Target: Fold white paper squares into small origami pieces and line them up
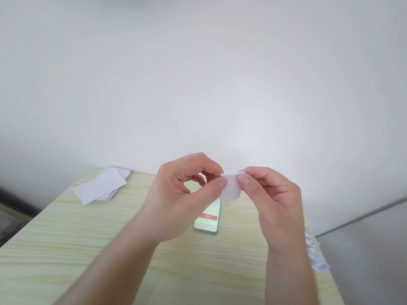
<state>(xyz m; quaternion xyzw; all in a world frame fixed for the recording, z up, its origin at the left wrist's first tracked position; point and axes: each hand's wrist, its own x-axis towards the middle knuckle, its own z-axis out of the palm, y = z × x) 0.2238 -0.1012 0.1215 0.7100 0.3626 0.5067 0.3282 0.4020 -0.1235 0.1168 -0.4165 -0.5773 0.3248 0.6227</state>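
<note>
Both my hands are raised above a light wooden table (60, 253) and pinch a small white piece of paper (230, 189) between them. My left hand (176, 196) grips its left edge with thumb and curled fingers. My right hand (274, 205) holds its right side with thumb and forefinger. The paper is curved, and its far part is hidden behind my fingers. Below the hands a phone (208, 219) lies flat on the table with its screen lit and a red bar showing.
A loose stack of white paper sheets (102, 186) lies at the table's far left corner. Several small folded white paper pieces (316, 251) sit along the right edge. A white wall rises right behind the table. Dark floor shows at the left.
</note>
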